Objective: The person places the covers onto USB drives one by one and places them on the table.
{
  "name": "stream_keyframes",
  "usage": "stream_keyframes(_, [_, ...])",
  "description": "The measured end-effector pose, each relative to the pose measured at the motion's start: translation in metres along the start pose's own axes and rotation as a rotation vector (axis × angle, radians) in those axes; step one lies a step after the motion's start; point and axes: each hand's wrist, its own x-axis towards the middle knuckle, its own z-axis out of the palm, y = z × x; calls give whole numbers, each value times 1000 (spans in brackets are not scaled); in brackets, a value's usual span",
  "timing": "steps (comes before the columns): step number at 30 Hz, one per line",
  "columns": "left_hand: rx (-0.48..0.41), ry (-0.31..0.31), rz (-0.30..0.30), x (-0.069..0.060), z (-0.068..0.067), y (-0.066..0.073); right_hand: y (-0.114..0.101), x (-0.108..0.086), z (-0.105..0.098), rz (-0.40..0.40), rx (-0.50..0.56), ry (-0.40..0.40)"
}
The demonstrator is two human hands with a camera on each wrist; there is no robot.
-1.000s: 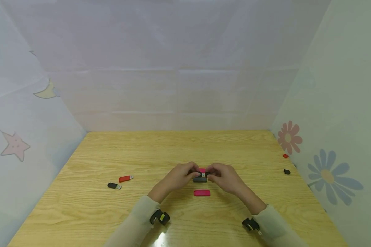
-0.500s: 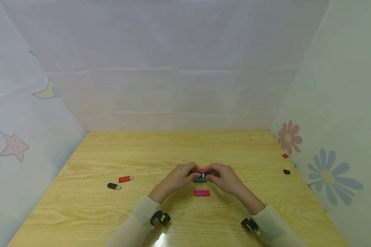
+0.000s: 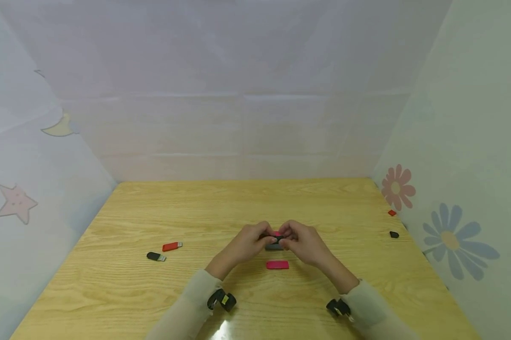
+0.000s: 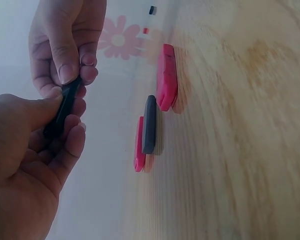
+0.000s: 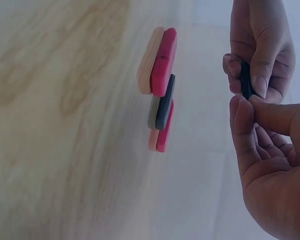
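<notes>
While a black USB stick (image 3: 154, 256) and a red USB stick (image 3: 170, 247) lie at the left with metal ends bare, our left hand (image 3: 248, 243) pinches one end of the held black stick (image 4: 64, 110), raised off the table (image 3: 213, 203) near the grey stick (image 3: 274, 247). Half a second ago its metal plug showed between our hands; now we see none, so we judge the two parts pushed together, our right hand (image 3: 304, 244) pinching the other end. Farther right we see a small red piece (image 3: 392, 213) and a small black piece (image 3: 394, 234).
</notes>
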Motion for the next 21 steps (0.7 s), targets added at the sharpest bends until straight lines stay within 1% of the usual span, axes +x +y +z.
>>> stream_keyframes(4, [12, 22, 8, 3, -1, -2, -1, 3, 2, 16, 19, 3])
stream_keyframes(10, [-23, 57, 9, 4, -1, -5, -3, 5, 2, 17, 44, -4])
stream_keyframes(14, [-49, 43, -3, 4, -2, -7, -3, 6, 0, 2, 26, -20])
stream_keyframes(18, [-49, 18, -28, 5, -3, -7, -2, 8, -1, -16, -15, -34])
stream_keyframes(21, [-46, -4, -50, 7, -3, -8, -1, 8, -1, -11, -47, -38])
